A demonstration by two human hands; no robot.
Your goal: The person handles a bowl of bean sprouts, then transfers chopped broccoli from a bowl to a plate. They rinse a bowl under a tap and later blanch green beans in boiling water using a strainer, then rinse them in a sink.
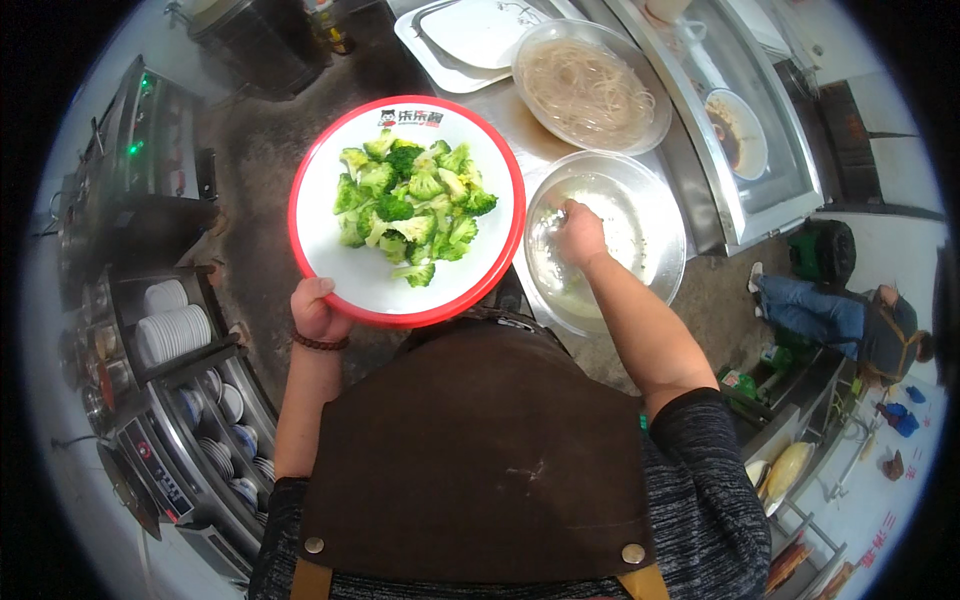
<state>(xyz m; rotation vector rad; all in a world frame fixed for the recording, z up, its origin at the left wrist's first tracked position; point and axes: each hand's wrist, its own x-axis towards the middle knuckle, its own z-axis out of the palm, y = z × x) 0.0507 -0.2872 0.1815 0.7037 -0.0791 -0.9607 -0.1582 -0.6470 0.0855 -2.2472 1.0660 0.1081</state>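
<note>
My left hand grips the near left rim of a large white basin with a red rim, its thumb on top. Broccoli florets lie heaped inside that basin. To the right, my right hand reaches down into a metal bowl that holds water and small green bits. Its fingertips are partly hidden, and what they touch cannot be told. Just beyond the metal bowl, touching its edge, stands a clear bowl of soaked noodles.
White trays lie on the steel counter at the top. A glass-topped steel case with a bowl of dark sauce is at the right. Racks of plates stand at the left. A person in jeans is farther off at the right.
</note>
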